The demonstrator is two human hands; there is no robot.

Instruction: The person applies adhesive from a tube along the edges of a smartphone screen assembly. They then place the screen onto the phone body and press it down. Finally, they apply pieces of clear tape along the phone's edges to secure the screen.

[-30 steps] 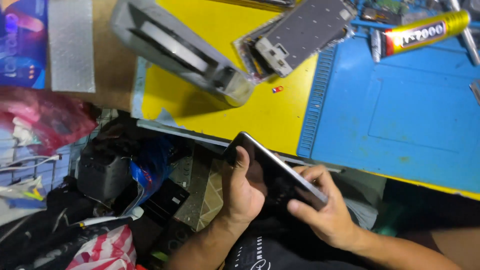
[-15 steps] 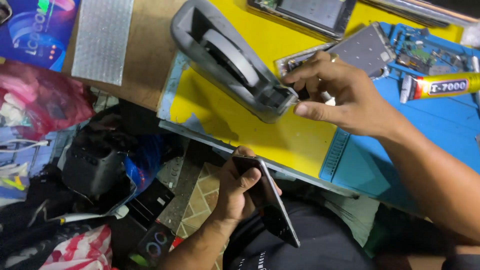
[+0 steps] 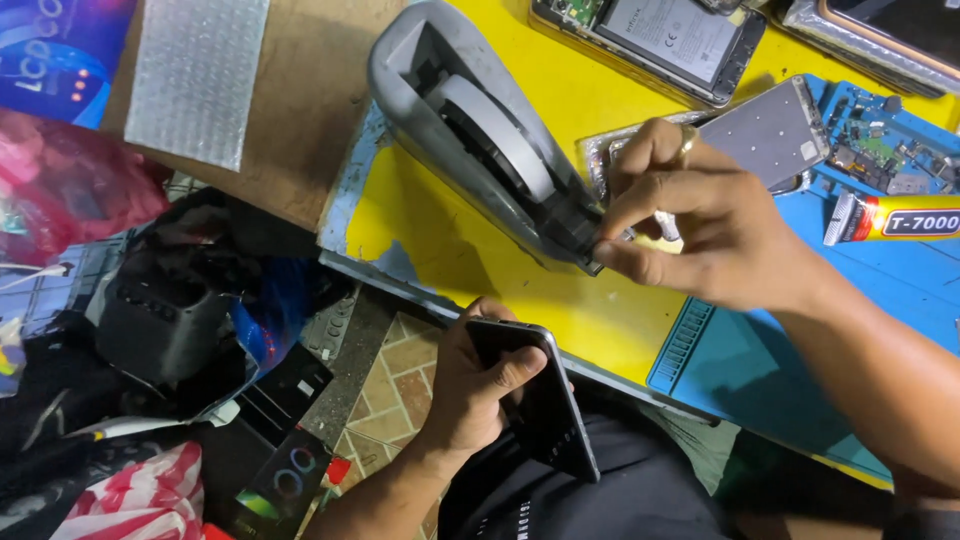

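Observation:
My left hand (image 3: pixel 478 388) grips a dark smartphone (image 3: pixel 545 405) by its top edge, holding it over my lap just below the table's front edge. My right hand (image 3: pixel 705 225) reaches over the yellow table top (image 3: pixel 450 250) and pinches at the cutter end of a grey tape dispenser (image 3: pixel 480 140), thumb and forefinger closed on the tape end there. The tape itself is too thin to make out clearly. A silver phone frame plate (image 3: pixel 775 130) lies just behind my right hand.
An opened phone with its battery showing (image 3: pixel 655 40) lies at the back. A blue work mat (image 3: pixel 800 350) on the right holds a glue tube (image 3: pixel 895 215) and circuit parts (image 3: pixel 870 150). Bubble wrap (image 3: pixel 195 70), bags and boxes (image 3: pixel 160 320) crowd the left and the floor.
My right hand left the phone and went up to the tape dispenser's cutter end. The left hand now holds the phone alone, tilted on edge.

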